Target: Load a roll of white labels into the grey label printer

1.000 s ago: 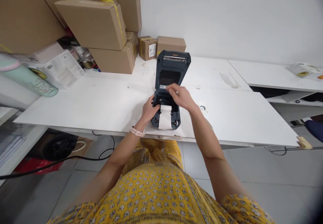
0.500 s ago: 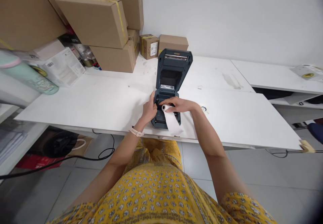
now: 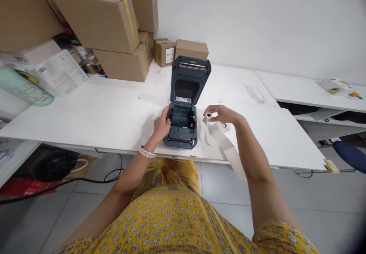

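Observation:
A dark grey label printer (image 3: 184,111) stands near the front edge of the white table (image 3: 100,120) with its lid raised; its paper bay holds no roll. My left hand (image 3: 161,125) grips the printer's left side. My right hand (image 3: 221,113) is to the right of the printer, pinching a small white paper roll (image 3: 208,115). A long strip of paper (image 3: 225,145) trails from the roll across the table and over its front edge.
Cardboard boxes (image 3: 111,29) are stacked at the back left, with two small boxes (image 3: 191,49) behind the printer. White packages and a green bottle (image 3: 21,88) lie at the left. A second white table (image 3: 309,92) adjoins at the right. Cables run on the floor.
My right hand has lifted the paper roll out of the printer and carried it to the right, the strip unwinding behind it. My left hand stays on the printer's side.

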`<state>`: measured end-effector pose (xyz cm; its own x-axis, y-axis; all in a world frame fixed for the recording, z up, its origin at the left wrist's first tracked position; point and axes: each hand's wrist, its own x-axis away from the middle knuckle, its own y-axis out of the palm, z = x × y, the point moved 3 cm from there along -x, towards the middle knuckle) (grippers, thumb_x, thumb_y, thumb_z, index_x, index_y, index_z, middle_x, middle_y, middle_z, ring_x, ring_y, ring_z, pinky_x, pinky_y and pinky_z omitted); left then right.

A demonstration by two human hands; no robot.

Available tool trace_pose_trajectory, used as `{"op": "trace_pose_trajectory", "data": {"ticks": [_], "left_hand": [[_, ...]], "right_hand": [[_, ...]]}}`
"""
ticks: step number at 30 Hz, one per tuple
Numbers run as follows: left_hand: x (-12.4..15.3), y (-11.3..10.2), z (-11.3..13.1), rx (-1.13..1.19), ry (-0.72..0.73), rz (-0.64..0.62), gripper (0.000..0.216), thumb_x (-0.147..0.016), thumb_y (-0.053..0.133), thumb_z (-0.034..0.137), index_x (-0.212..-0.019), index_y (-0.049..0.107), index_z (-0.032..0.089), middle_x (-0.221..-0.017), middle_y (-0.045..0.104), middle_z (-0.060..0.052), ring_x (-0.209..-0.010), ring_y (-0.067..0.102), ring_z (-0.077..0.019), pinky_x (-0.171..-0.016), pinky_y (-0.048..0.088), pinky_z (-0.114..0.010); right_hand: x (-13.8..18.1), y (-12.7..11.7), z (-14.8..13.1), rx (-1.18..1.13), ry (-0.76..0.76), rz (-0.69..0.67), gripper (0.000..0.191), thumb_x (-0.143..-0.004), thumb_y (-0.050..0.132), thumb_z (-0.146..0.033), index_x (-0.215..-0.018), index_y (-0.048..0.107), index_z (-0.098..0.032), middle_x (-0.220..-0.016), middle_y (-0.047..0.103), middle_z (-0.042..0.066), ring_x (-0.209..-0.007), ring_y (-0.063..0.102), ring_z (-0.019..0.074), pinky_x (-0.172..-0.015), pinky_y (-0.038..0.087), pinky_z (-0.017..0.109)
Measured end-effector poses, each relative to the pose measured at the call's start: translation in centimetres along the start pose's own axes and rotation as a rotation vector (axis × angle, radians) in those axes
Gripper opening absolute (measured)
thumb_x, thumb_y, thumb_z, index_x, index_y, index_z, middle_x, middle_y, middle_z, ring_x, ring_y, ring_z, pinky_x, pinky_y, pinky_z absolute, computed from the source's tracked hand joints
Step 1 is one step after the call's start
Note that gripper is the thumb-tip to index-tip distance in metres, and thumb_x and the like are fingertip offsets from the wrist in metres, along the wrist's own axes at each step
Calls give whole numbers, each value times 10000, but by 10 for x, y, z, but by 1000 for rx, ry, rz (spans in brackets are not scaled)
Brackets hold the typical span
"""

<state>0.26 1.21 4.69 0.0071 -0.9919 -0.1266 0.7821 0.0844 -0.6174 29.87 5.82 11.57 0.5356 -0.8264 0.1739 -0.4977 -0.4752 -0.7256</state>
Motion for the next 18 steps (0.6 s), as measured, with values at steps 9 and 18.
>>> {"op": "trace_pose_trajectory", "data": {"ticks": [9, 18], "left_hand": [[0, -2, 0, 4, 0, -14, 652, -889, 443, 114, -1531, 404, 227, -1351, 674, -105, -1309, 601, -282, -1110, 462, -476], [1, -3, 5, -26, -13, -3, 655, -879, 454, 107, -1517, 425, 251, -1265, 720, -78, -1262, 635, -278, -1097, 467, -479]], "right_hand": [[-17, 30, 20, -78, 34, -73, 417, -741, 765, -301, -1146, 691, -233, -1238, 713, 96, -1155, 654, 264, -1049, 496, 469], [72, -6, 101, -246, 198, -15, 743, -654, 792, -313, -1359, 562, -269, -1504, 539, 126, -1393, 489, 346, -1151, 390, 536]]}}
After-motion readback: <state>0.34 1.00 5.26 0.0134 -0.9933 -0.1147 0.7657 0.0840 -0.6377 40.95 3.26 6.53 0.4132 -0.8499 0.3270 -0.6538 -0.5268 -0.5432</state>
